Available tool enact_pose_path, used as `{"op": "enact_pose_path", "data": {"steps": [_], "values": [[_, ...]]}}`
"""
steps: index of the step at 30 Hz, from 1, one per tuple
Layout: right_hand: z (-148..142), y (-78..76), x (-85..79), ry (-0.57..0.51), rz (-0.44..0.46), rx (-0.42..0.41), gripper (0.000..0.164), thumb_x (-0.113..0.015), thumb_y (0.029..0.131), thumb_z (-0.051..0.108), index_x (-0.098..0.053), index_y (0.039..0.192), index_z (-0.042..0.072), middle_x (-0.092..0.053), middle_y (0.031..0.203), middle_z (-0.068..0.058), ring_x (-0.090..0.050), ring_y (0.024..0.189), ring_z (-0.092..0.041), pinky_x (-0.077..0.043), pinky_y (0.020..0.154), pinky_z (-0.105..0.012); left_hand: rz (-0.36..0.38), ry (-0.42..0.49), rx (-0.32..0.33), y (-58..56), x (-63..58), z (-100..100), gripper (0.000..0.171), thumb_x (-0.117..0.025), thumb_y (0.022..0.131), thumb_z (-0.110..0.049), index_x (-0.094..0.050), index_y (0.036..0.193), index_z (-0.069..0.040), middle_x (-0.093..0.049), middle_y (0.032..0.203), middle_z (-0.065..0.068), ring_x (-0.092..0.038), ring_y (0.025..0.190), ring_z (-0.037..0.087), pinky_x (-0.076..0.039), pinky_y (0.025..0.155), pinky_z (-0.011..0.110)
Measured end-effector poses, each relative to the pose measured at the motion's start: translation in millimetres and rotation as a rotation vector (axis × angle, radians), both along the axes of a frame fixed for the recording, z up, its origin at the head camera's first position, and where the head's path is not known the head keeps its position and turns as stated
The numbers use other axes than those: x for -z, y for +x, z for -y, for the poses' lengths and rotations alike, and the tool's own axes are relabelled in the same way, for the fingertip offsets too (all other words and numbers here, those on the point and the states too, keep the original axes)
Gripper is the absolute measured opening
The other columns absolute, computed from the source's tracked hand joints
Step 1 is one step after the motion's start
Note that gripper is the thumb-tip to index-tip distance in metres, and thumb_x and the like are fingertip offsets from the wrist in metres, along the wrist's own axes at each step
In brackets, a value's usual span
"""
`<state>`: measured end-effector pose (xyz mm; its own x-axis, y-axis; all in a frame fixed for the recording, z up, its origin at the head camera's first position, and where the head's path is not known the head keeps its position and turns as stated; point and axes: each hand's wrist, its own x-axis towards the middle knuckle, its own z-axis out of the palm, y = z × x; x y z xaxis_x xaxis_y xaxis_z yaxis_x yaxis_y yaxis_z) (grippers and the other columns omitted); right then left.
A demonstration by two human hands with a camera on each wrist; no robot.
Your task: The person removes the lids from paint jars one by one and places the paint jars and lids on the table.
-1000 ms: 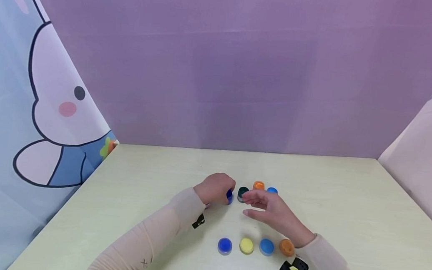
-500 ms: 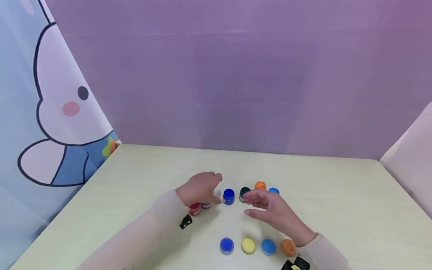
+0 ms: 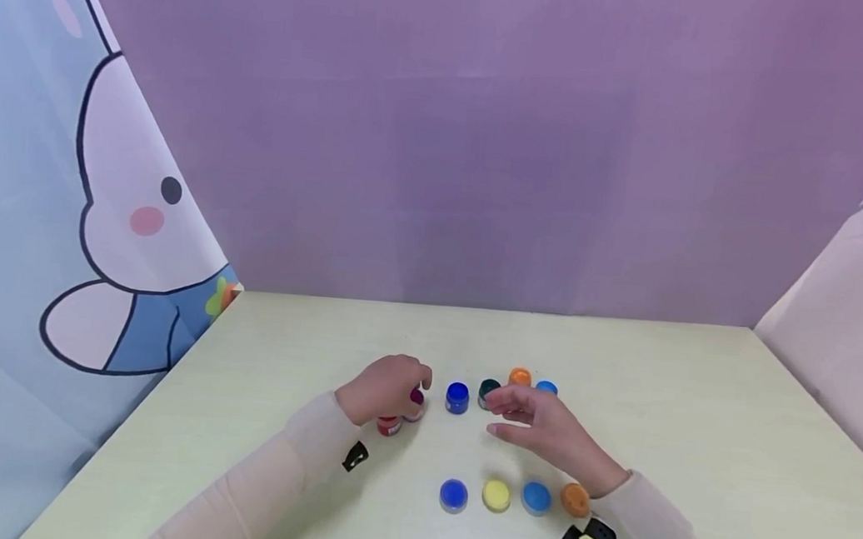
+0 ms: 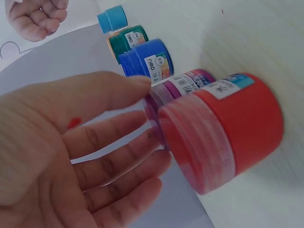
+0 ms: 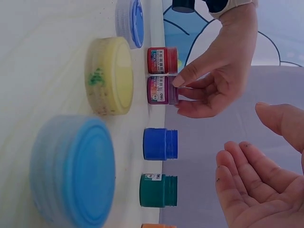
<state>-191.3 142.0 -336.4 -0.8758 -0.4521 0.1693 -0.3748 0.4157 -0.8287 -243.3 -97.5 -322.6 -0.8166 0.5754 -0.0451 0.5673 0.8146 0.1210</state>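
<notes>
My left hand [image 3: 386, 387] is over the left end of a row of small open paint jars. Its thumb and fingers pinch the threaded rim of the purple paint jar [image 5: 159, 90], which stands upright. Just left of it, close beside, is the red paint jar [image 4: 251, 123]. My right hand [image 3: 551, 428] hovers, palm inward and fingers loosely bent, with nothing in it. Nearest to its fingertips in the head view is the dark green paint jar [image 3: 487, 393], which they partly cover. The blue paint jar [image 3: 457, 398] stands between the two hands.
Behind my right hand stand an orange jar [image 3: 520, 378] and a light blue jar [image 3: 547, 387]. Closer to me lies a row of round lids: blue [image 3: 453, 495], yellow [image 3: 496, 494], light blue [image 3: 536, 497] and orange [image 3: 576, 499], the last near my right wrist.
My left hand has let go of the blue jar and moved left to the purple jar, pinching its rim. The right hand has stayed almost in place.
</notes>
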Motion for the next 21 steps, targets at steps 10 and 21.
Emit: {"op": "enact_pose_path", "data": {"steps": [10, 21], "values": [[5, 1.1, -4.4, 0.007, 0.002, -0.020, 0.028, -0.064, 0.083, 0.007, -0.056, 0.107, -0.003, -0.060, 0.104, -0.011, -0.055, 0.099, -0.033, -0.045, 0.085, -0.039, -0.001, 0.043, 0.003, -4.7, 8.8, 5, 0.027, -0.077, 0.071, -0.019, -0.063, 0.093, -0.010, -0.061, 0.088, 0.000, -0.055, 0.080, 0.013, -0.047, 0.072, 0.027], [4, -4.5, 5.0, -0.056, 0.000, -0.043, 0.033, -0.067, 0.082, 0.016, -0.057, 0.109, 0.000, -0.059, 0.105, -0.014, -0.055, 0.099, -0.032, -0.045, 0.085, -0.031, -0.054, 0.106, 0.043, -0.8, 2.9, 3, 0.025, -0.075, 0.073, -0.021, -0.063, 0.093, -0.013, -0.057, 0.084, -0.004, -0.052, 0.078, 0.010, -0.047, 0.072, 0.025]]}}
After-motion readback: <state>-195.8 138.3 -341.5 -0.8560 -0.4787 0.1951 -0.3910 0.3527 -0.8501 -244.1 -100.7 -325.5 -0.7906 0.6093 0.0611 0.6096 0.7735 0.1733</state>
